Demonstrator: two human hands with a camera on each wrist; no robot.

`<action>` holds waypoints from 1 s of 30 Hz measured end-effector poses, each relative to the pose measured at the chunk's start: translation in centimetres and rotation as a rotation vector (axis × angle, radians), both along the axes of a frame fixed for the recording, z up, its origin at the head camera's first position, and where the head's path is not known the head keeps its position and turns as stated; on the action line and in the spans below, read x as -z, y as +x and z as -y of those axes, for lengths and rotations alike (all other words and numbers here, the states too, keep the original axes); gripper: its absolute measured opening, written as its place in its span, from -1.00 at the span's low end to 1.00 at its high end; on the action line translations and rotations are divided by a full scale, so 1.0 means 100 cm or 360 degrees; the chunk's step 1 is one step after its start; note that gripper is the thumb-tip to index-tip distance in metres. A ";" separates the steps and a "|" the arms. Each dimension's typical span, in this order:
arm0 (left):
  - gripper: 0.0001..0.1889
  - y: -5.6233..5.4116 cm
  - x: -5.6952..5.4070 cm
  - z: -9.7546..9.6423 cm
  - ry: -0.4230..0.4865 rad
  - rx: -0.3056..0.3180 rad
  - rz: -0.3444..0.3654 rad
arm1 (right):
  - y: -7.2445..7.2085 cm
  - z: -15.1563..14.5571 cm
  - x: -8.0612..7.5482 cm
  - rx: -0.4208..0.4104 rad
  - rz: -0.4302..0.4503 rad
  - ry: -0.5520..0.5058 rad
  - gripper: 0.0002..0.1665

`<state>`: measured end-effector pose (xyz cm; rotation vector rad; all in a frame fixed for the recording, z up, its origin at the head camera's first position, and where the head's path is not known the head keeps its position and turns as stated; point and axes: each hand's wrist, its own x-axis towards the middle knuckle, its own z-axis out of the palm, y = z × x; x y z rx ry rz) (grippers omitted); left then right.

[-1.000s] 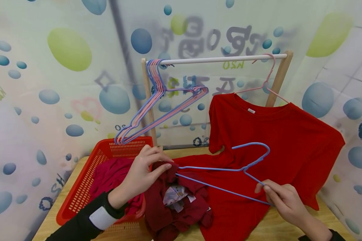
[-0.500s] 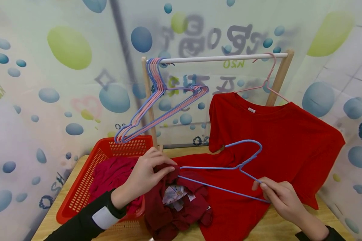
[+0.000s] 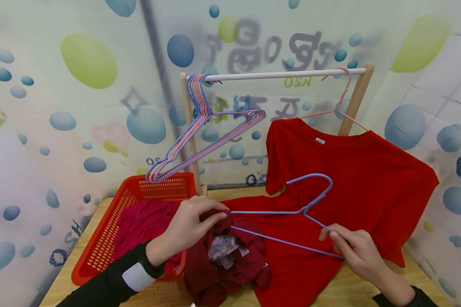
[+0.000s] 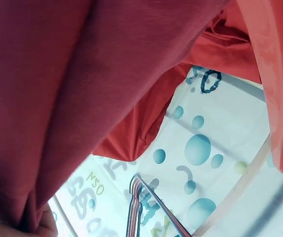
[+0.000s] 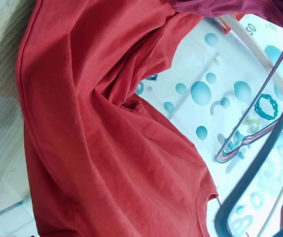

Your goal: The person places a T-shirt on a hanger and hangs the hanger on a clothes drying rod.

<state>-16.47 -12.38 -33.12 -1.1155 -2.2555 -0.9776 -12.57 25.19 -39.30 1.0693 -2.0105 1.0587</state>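
Note:
My left hand (image 3: 194, 224) pinches a bunched maroon garment (image 3: 205, 273) at the left end of a blue wire hanger (image 3: 269, 212). That end of the hanger disappears into the cloth beside my fingertips. At the opposite corner, my right hand (image 3: 357, 251) grips the hanger between thumb and fingers, its hook pointing up and left. A printed patch and white labels show in the folds of the garment. In the left wrist view, the maroon cloth (image 4: 97, 84) hangs large across the picture, held at lower left. Part of the blue hanger (image 5: 265, 158) crosses the right wrist view.
A red T-shirt (image 3: 342, 179) hangs from a pink hanger (image 3: 339, 105) at the right of the rack's white rail (image 3: 276, 76). Several blue and pink hangers (image 3: 203, 115) cluster on the left. A red basket (image 3: 100, 238) holding crimson cloth (image 3: 144, 221) stands on the wooden table (image 3: 372, 285).
My left hand has moved slightly right with the pinched cloth, further over the hanger's end. The hanger and my right hand have shifted a little left, the hook rising slightly.

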 end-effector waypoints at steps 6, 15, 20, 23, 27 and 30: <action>-0.87 -0.002 0.000 -0.003 -0.0129 0.0017 -0.0314 | -0.002 -0.001 0.003 -0.0045 0.0017 -0.0011 -0.66; -0.88 -0.004 -0.002 -0.005 -0.0210 0.0120 -0.0339 | 0.000 0.005 -0.001 -0.0099 0.0036 0.0001 -0.65; -0.87 -0.004 -0.003 -0.006 -0.0190 0.0152 -0.0299 | 0.001 0.008 -0.006 -0.0039 0.0034 0.0024 -0.65; -0.87 -0.004 -0.003 -0.007 -0.0185 0.0171 -0.0269 | 0.001 0.009 -0.007 -0.0019 0.0038 0.0044 -0.65; -0.87 -0.004 -0.003 -0.008 -0.0167 0.0199 -0.0234 | -0.002 0.011 -0.007 -0.0038 0.0034 0.0064 -0.65; -0.87 -0.005 -0.003 -0.010 -0.0154 0.0208 -0.0230 | -0.004 0.011 -0.006 -0.0058 0.0033 0.0074 -0.66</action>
